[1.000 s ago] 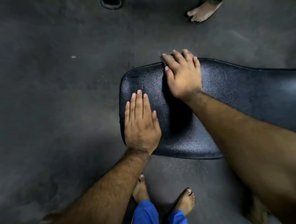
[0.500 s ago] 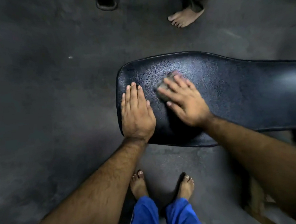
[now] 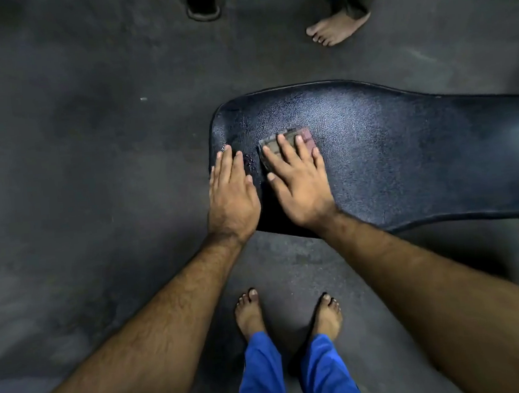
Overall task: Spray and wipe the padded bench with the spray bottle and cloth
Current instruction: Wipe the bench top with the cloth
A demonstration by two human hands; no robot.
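A black, grainy vinyl-padded tabletop point(image 3: 406, 156) with a rounded left end stretches off to the right above a dark grey concrete floor point(image 3: 76, 182). A small folded, brownish checked cloth point(image 3: 287, 139) lies flat on the padding near that rounded end, pressed under the right hand point(image 3: 302, 189). The left hand point(image 3: 231, 196) lies flat on the tabletop's left edge, just beside a few wet droplets point(image 3: 248, 162).

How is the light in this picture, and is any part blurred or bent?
Head view: dim light; soft sheen on the black padded bench near the folded brownish cloth; the right hand looks slightly soft; the wide lens curves the bench edge.
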